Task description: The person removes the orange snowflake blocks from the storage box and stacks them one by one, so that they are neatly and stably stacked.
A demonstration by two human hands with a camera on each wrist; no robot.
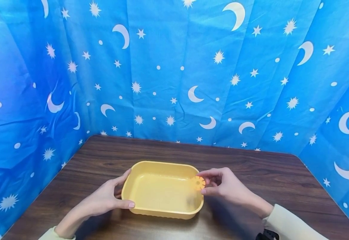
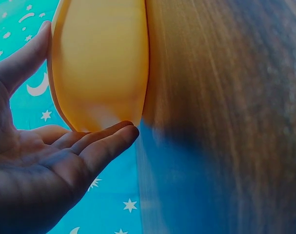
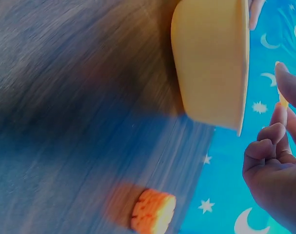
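A yellow, rounded rectangular plastic basin (image 1: 162,190) stands on the dark wood table, its inside visible from above. My left hand (image 1: 104,196) holds its left end, thumb over the near rim and fingers along the outer wall; the left wrist view shows that same hand (image 2: 65,151) against the basin's wall. Over the right rim, my right hand (image 1: 229,186) pinches a thin orange flower-shaped disc (image 1: 199,183) between thumb and fingertips. Edge-on, the disc (image 3: 283,100) shows as a narrow strip above the basin's rim in the right wrist view.
An orange, ridged, cylinder-like piece (image 3: 153,212) lies on the table near the right hand; the head view does not show it. Blue cloth (image 1: 174,66) with white moons and stars hangs around the table (image 1: 252,166) at the back and sides.
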